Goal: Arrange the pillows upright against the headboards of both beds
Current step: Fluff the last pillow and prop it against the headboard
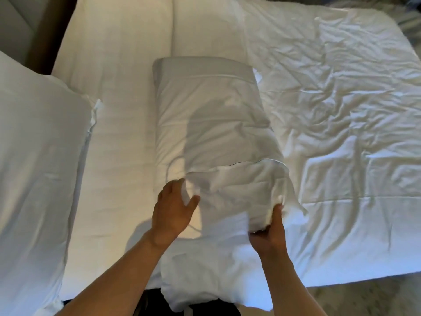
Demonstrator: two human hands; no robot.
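We see the left hand (174, 209) spread, fingers resting on the near end of a white pillow (211, 124), beside its loose pillowcase opening (239, 176). The right hand (270, 233) pinches bunched case fabric at the pillow's right edge. This pillow lies flat, lengthwise on the bed (341, 110). We count four pillows: this one, another (38, 156) at left, and two (118, 42) lying side by side beyond. We can read no labels or writing. A rumpled white sheet (355, 142) covers the right.
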